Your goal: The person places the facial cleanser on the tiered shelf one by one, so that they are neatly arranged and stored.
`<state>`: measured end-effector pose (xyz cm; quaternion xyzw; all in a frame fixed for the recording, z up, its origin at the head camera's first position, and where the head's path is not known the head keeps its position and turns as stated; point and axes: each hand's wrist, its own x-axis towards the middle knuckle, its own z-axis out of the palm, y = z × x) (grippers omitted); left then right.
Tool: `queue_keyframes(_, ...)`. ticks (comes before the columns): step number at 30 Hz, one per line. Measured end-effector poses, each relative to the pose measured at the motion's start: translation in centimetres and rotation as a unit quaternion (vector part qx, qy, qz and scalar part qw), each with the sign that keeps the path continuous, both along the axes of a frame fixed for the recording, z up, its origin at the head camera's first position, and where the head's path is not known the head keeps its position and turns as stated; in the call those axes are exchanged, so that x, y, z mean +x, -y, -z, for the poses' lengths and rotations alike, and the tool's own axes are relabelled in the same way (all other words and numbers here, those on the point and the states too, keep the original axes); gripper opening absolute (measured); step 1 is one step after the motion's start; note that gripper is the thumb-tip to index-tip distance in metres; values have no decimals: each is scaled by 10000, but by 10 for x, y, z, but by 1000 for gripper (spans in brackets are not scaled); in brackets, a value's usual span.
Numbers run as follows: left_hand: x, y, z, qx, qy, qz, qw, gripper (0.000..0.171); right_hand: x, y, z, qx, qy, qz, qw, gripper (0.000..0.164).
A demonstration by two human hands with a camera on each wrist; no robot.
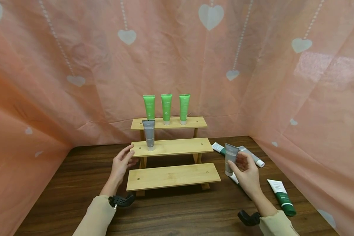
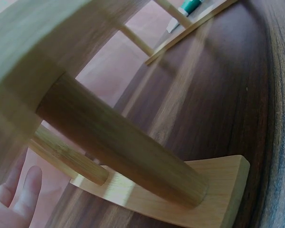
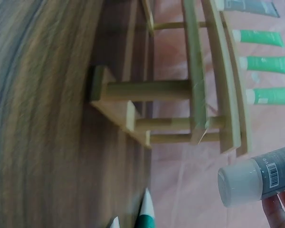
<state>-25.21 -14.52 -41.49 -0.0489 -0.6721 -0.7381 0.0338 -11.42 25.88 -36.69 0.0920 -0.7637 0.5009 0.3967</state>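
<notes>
A three-step wooden shelf (image 1: pixel 174 176) stands on the table. On its middle step, near the left end, a grey tube (image 1: pixel 149 134) stands upright on its cap. My left hand (image 1: pixel 123 163) is at the left end of that step, fingers loosely bent and holding nothing; whether it touches the wood I cannot tell. To the right of the shelf, my right hand (image 1: pixel 247 172) pinches another grey tube (image 1: pixel 230 157) between thumb and fingers, cap down. In the right wrist view this grey tube (image 3: pixel 277 174) shows its pale cap and a barcode.
Three green tubes (image 1: pixel 166 108) stand on the top step. Right of the shelf lie a grey tube (image 1: pixel 250 155), a white-and-green tube (image 1: pixel 218 148) and others partly hidden by my right hand. Another white-and-green tube (image 1: pixel 282 196) lies near the table's right edge. A pink curtain (image 1: pixel 177 65) surrounds the table.
</notes>
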Motion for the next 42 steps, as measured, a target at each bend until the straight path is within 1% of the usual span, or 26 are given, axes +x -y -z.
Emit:
queue_keyframes(4, -7, 2, 9, -35, -1, -50, 10000, 49, -5, 7, -5, -91, -110, -163, 9998, 42)
queue_keyframes(7, -8, 2, 13, -138, -74, -112, 9998, 51, -9, 12, -8, -220, -2, -383, 9990, 42)
queue_keyframes(8, -9, 2, 14, -162, -86, -134, 9997, 51, -12, 12, -6, -265, 1, -481, 9985, 42)
queue_keyframes(14, 5, -2, -5, -65, 11, -50, 10000, 44, -22, 28, -11, -347, 34, -961, 9948, 43)
queue_keyframes(15, 8, -3, -8, -42, 34, -35, 10000, 44, -22, 33, -15, -352, 94, -988, 9944, 43)
queue_keyframes(18, 8, -3, -8, -54, 50, -45, 10000, 44, -28, 41, -17, -429, 284, -1098, 9926, 43)
queue_keyframes(21, 8, -3, -8, -88, 53, -47, 9999, 44, -34, 49, -19, -416, 381, -1216, 9910, 43)
queue_keyframes(24, 6, -2, -5, -80, 53, -54, 9999, 44, -40, 57, -23, -368, 382, -1338, 9896, 43)
queue_keyframes(26, 2, -1, -2, -34, 51, -48, 10000, 44, -44, 62, -26, -367, 386, -1393, 9888, 42)
queue_keyframes(32, -10, 3, 9, 32, 28, -54, 10000, 49, -55, 79, -37, -569, 558, -1652, 9830, 41)
queue_keyframes(37, -12, 3, 13, -60, -34, -165, 9998, 51, -66, 92, -42, -728, 636, -1870, 9776, 40)
queue_keyframes(42, -11, 3, 14, -57, -22, -147, 9999, 51, -77, 101, -44, -1015, 773, -1958, 9723, 40)
